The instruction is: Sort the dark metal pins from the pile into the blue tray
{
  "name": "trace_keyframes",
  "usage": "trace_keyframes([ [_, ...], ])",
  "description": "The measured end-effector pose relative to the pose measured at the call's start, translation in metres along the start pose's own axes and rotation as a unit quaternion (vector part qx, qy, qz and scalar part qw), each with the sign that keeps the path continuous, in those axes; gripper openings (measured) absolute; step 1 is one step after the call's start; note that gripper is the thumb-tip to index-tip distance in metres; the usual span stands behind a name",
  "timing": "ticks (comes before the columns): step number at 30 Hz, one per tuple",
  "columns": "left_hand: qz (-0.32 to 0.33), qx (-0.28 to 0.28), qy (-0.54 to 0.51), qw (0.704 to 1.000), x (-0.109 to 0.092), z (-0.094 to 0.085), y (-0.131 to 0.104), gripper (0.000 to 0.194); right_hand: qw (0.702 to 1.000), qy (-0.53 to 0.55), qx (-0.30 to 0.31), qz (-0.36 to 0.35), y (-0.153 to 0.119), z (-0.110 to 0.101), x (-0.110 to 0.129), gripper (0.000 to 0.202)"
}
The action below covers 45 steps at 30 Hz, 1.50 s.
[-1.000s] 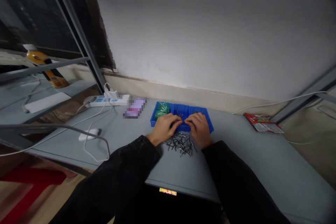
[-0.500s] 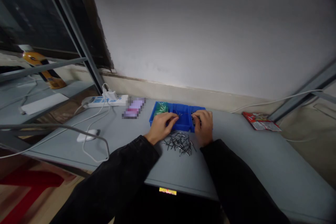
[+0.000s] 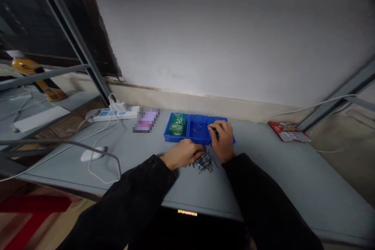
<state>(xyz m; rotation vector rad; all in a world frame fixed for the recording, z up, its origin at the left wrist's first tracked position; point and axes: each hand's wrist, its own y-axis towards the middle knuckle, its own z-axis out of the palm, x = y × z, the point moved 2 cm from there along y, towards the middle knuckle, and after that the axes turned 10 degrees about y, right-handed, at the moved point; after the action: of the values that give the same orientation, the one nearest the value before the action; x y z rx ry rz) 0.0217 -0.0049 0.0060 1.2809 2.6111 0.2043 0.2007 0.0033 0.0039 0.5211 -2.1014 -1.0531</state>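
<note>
Three small blue bins stand side by side on the grey table. Green plastic packaging (image 3: 177, 124) with small pale pieces fills the left bin (image 3: 175, 139). A few small metal pieces (image 3: 198, 127) lie in the middle bin (image 3: 200, 140). My left hand (image 3: 184, 153) reaches into a loose pile of thin metal pins (image 3: 206, 164) in front of the bins, fingertips closed together; anything between them is hidden. Over the right bin (image 3: 218, 118), my right hand (image 3: 224, 140) has its fingers curled down by dark pieces. What it grips cannot be made out.
Left of the bins are a blurred-out purple phone-like object (image 3: 147, 120), a white power strip (image 3: 117, 113) with cables and a white mouse (image 3: 93, 154). A red packet (image 3: 289, 131) lies at the right by the metal frame. Behind the table (image 3: 263, 164) rises a wall.
My left hand has come down from the middle bin to the metal pile, uncovering the left and middle bins. My right hand stays at the right bin. The view has shifted slightly.
</note>
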Motion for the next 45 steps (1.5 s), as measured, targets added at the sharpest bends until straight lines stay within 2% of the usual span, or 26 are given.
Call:
trace_keyframes([
  [5, -0.027, 0.037, -0.002, 0.999, 0.001, 0.002, 0.0, 0.018, 1.0, 0.001, 0.01, -0.002, -0.001, 0.002, 0.0, 0.017],
  [12, -0.029, 0.032, 0.014, 0.999, 0.003, 0.007, 0.0, 0.019, 1.0, 0.008, 0.019, -0.001, -0.002, 0.003, 0.001, 0.018],
  [15, -0.023, 0.004, 0.023, 0.999, 0.002, 0.005, 0.0, 0.023, 1.0, 0.013, 0.022, -0.006, -0.003, 0.003, 0.001, 0.017],
  [19, -0.011, -0.065, -0.02, 0.998, 0.001, -0.001, 0.0, 0.018, 0.999, 0.034, 0.033, -0.017, -0.002, 0.003, 0.003, 0.016],
  [29, -0.08, -0.225, -0.152, 0.959, 0.01, -0.01, -0.002, 0.016, 0.985, 0.086, 0.126, -0.076, -0.005, 0.005, 0.015, 0.019],
  [33, -0.072, -0.235, -0.176, 0.953, 0.007, -0.013, -0.002, 0.013, 0.981, 0.089, 0.15, -0.084, -0.006, 0.007, 0.018, 0.015],
  [36, -0.066, -0.227, -0.187, 0.954, 0.006, -0.014, -0.003, 0.013, 0.982, 0.09, 0.149, -0.078, -0.006, 0.008, 0.018, 0.012],
  [39, -0.066, -0.221, -0.191, 0.954, 0.006, -0.013, -0.004, 0.014, 0.982, 0.092, 0.15, -0.07, -0.006, 0.008, 0.016, 0.017],
  [45, -0.063, -0.222, -0.189, 0.954, 0.005, -0.014, -0.005, 0.016, 0.98, 0.093, 0.153, -0.088, -0.006, 0.009, 0.014, 0.016],
])
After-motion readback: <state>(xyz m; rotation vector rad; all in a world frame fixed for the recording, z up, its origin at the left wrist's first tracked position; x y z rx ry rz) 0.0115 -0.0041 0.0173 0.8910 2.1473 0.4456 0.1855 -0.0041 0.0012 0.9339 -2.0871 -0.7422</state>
